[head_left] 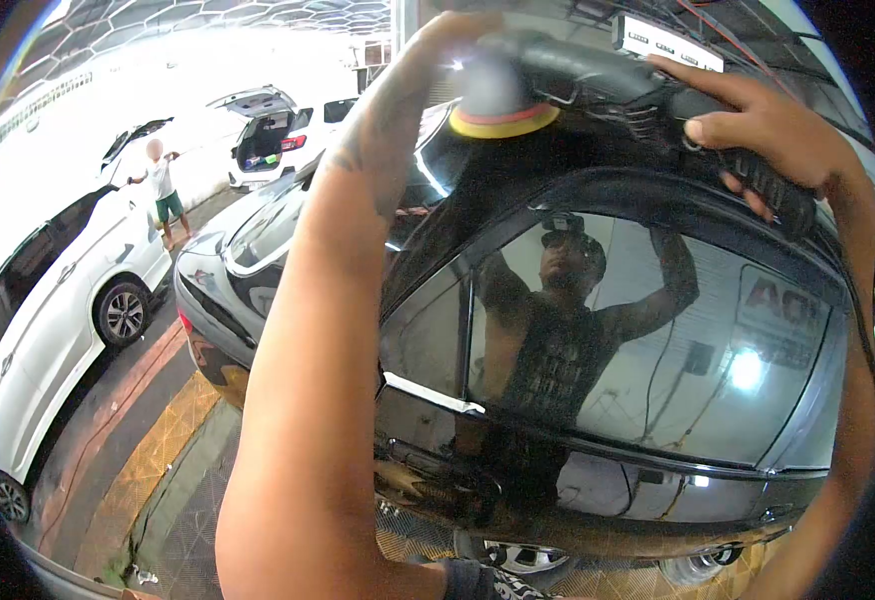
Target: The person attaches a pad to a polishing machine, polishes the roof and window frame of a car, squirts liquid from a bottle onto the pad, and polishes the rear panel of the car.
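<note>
A black car polisher [598, 72] lies across the upper middle of the view, its round yellow pad [503, 128] with a red-orange band held against the car's dark upper bodywork. My right hand [783, 125] is closed around the rear of the polisher, thumb near and index finger stretched along the top. At the far end, my left hand [463, 24] rests over the polisher's head; its fingers are mostly hidden, but it appears closed on it. Below both hands is the glossy black car [548, 490], its side window [698, 400] mirroring a person with raised arms.
A power cord [863, 320] hangs from the polisher beside my right forearm. To the left stand another dark car [220, 290], a white car [53, 310] and a white car with its tailgate up [270, 150]. A person [163, 190] stands beside the white car. Floor tiles [148, 430] are patterned.
</note>
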`<state>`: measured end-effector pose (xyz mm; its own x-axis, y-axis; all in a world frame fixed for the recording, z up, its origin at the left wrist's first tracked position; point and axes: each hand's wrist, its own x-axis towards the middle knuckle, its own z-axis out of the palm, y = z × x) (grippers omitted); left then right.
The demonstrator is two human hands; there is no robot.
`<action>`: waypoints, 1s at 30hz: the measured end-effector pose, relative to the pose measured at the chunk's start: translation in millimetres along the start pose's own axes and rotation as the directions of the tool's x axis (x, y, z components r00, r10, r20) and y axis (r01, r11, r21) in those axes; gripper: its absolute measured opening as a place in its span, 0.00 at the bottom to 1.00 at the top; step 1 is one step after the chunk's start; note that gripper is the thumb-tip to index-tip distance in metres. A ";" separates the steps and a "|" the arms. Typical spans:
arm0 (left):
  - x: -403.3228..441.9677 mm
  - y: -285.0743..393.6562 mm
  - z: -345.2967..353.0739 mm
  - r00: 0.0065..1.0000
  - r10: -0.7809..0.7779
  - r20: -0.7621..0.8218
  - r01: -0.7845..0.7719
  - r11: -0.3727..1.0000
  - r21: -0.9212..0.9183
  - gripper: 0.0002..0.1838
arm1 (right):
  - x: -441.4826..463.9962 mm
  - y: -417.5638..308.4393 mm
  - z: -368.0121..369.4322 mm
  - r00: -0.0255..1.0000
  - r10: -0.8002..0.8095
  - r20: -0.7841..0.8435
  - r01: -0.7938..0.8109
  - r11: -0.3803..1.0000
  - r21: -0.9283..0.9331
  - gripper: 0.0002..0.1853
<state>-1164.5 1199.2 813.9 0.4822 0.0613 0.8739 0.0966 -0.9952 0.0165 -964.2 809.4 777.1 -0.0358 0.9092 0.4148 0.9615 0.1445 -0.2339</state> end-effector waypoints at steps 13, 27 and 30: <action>-10.4 72.0 -2.3 0.953 0.082 0.292 -0.234 0.813 0.534 0.22 | -45.1 1.6 16.7 0.998 0.058 0.032 -0.056 0.997 -0.052 0.40; 17.4 101.8 37.6 0.958 -0.059 0.280 -0.164 0.690 0.705 0.12 | -91.9 39.4 27.1 0.997 0.059 -0.053 -0.056 0.996 0.065 0.39; -1.4 110.8 19.4 0.938 -0.033 0.346 -0.229 0.689 0.687 0.12 | -83.8 22.4 48.0 0.999 -0.020 -0.047 0.025 0.994 0.103 0.39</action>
<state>-1137.5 1090.2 805.1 0.7500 0.1166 0.6511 0.5544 -0.6476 -0.5227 -952.8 755.2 694.9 -0.0426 0.8869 0.4600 0.9270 0.2068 -0.3129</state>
